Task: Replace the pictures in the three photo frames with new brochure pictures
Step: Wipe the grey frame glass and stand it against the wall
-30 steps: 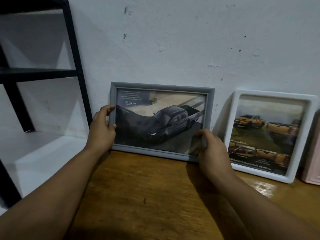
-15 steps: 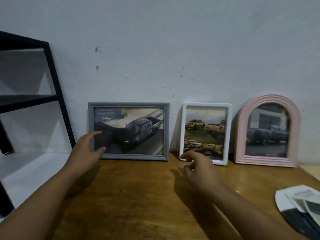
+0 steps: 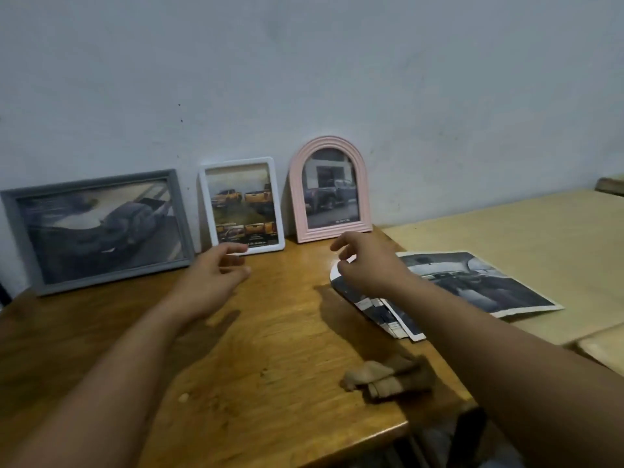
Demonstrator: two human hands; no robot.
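Note:
Three frames lean on the wall along the back of the wooden table (image 3: 270,349). The grey frame (image 3: 98,228) at the left shows a dark pickup. A white frame (image 3: 241,206) in the middle shows yellow pickups. The pink arched frame (image 3: 331,189) shows a dark truck. My left hand (image 3: 212,282) hovers just in front of the white frame, fingers loosely curled, holding nothing. My right hand (image 3: 368,265) hovers in front of the pink frame, over a pile of cut brochure pictures (image 3: 388,312), fingers relaxed and empty.
A large brochure sheet (image 3: 472,282) with a dark car interior lies across the seam onto a paler table (image 3: 523,231) at the right. A crumpled brown cloth (image 3: 388,380) lies near the wooden table's front right corner.
Both hands have let go of the grey frame, which now leans on the wall. The hands and my view have shifted right, bringing the pink frame and the brochure pile into sight.

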